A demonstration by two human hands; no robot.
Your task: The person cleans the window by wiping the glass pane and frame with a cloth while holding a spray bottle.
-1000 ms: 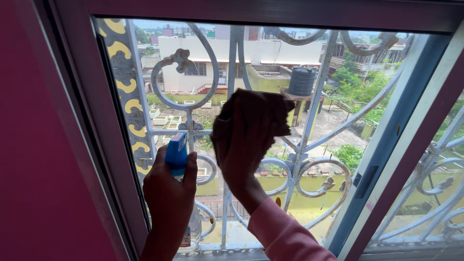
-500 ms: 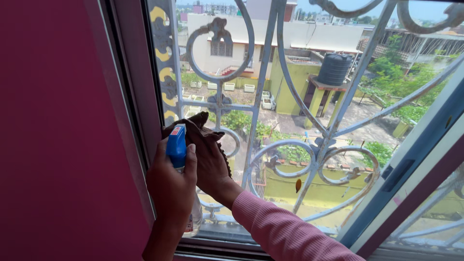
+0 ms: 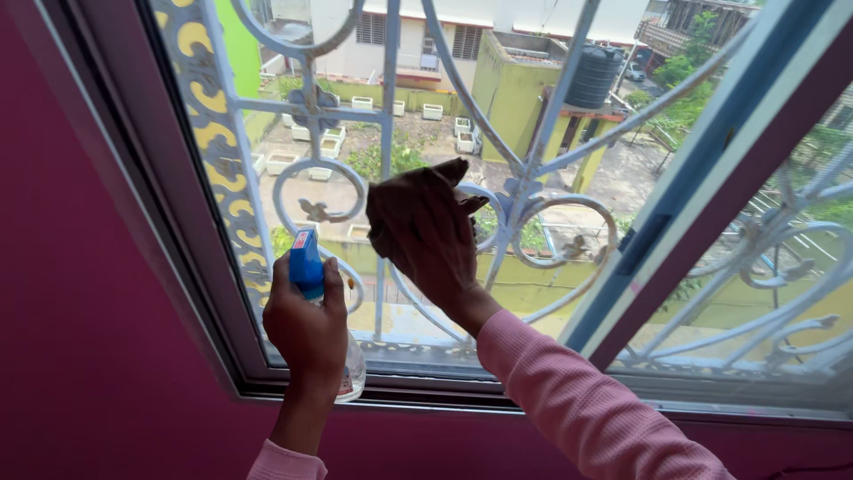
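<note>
My right hand point(image 3: 435, 258) presses a brown cloth point(image 3: 418, 200) flat against the window glass point(image 3: 293, 142), near the middle of the pane. My left hand point(image 3: 306, 329) grips a clear spray bottle with a blue nozzle head point(image 3: 306, 265), held upright just left of the cloth and close to the glass. Both arms wear pink sleeves point(image 3: 577, 409).
A dark window frame point(image 3: 178, 231) sits in a magenta wall point(image 3: 80, 338). A blue sliding-sash edge point(image 3: 684, 169) runs diagonally on the right. Behind the glass is a white ornate metal grille point(image 3: 533, 196), with buildings, a black water tank point(image 3: 593, 78) and greenery outside.
My right hand has swept the cloth from the pane's middle to its left edge and back toward the middle. The view has dropped lower. The bottle stays in my left hand.
</note>
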